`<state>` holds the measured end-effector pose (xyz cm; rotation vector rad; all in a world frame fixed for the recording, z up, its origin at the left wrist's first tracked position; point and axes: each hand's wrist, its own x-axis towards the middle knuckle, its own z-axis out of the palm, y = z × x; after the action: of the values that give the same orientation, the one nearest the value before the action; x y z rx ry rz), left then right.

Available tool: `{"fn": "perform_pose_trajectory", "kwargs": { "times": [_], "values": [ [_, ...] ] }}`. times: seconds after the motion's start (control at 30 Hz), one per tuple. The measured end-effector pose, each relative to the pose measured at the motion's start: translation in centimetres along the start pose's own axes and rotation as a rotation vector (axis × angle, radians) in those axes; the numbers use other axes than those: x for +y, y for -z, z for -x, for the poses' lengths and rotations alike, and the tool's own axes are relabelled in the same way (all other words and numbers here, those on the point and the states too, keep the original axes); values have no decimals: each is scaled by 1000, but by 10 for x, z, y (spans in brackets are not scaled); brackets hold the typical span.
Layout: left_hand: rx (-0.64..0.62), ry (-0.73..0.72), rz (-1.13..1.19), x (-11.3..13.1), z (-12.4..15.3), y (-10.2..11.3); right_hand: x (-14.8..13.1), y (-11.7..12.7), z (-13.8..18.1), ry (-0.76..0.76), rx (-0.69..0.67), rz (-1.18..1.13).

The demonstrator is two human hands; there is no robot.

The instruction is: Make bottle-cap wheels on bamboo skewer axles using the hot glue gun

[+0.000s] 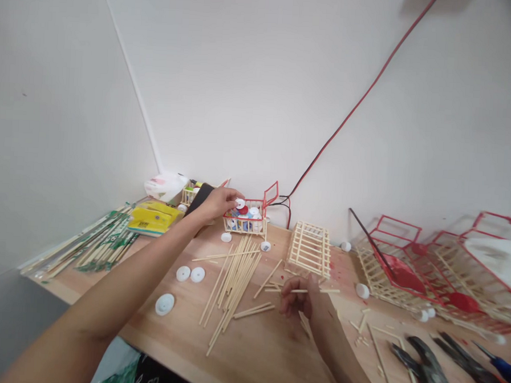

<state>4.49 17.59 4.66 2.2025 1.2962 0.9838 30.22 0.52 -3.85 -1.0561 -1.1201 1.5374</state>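
Note:
My left hand (221, 204) reaches over a small stick cart (260, 219) with a red rim and handle, filled with bottle caps. Its fingers close on a white bottle cap (240, 203) at the top of the pile, beside a red cap (243, 210). Lower right, my right hand (302, 298) is curled just above the table, with a thin wooden stick (329, 291) pinched between thumb and fingers. Several loose sticks (239, 282) lie between the hands. White caps (197, 275) rest on the table left of them, with a larger one (164, 304) nearer me.
A bare stick frame (309, 248) stands behind my right hand. Red-trimmed stick carts (390, 278) are at the right, with pliers (428, 366) in front. Packs of sticks (107, 241), a yellow packet (153, 217) and a white bag (165, 185) lie left. A cable (349, 113) hangs along the wall.

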Motion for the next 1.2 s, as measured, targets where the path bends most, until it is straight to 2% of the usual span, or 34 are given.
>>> {"fn": "perform_pose_trajectory", "kwargs": {
  "times": [0.1,0.2,0.33,0.47,0.6,0.73,0.87,0.97,1.07,1.2],
  "values": [
    [60,-62,-86,3,3,-1,0,-2,1,10,13,-10],
    [21,-128,-125,12,1,-9,1,-2,1,9,11,-10],
    [-196,-170,-130,25,-8,-19,1,1,-1,-13,12,2],
    [-434,-178,-119,32,-21,-16,-1,-1,0,-11,26,11],
    [-542,-151,-109,33,-29,-10,-3,1,0,-2,16,8],
    [-558,-138,-88,32,-29,-9,-5,5,0,-49,-49,27],
    [-585,-159,-82,31,-29,-7,-7,2,3,14,4,9],
    [-569,-163,-123,29,-30,-4,-6,-1,4,4,8,2],
    [-496,-141,-185,25,-32,-3,-4,-2,3,-9,12,-4],
    [-326,-76,-240,20,-30,-6,-3,-2,2,8,37,21]
  ]
}}
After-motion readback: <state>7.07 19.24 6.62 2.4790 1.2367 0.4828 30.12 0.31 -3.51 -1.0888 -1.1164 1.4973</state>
